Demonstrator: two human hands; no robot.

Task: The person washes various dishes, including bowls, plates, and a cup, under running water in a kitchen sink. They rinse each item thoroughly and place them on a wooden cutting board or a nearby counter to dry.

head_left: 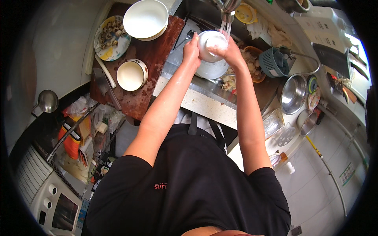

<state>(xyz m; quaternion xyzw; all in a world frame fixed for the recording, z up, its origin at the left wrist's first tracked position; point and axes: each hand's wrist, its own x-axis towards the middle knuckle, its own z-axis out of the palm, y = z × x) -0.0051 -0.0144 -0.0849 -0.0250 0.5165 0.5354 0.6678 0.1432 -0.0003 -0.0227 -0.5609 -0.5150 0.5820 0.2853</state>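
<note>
Under the running metal faucet point(228, 14) I hold a white bowl point(204, 47) with its round foot turned up towards me. My left hand point(192, 52) grips the bowl's left rim. My right hand point(231, 54) is on its right side, with the thumb lying across the foot where the water falls. Just below it in the sink sits another pale bowl point(211, 70), partly covered by the held one. A metal spoon point(190, 34) lies to the left of my left hand, and more cutlery point(219, 81) rests by the lower bowl.
A wooden board point(158, 59) on the left carries stacked white bowls point(146, 19), a cream bowl point(130, 76), a plate of quail eggs point(110, 37) and a cleaver point(102, 81). To the right are an orange basket of scraps point(252, 63), a blue-green strainer basket point(270, 65) and a steel basin point(293, 94).
</note>
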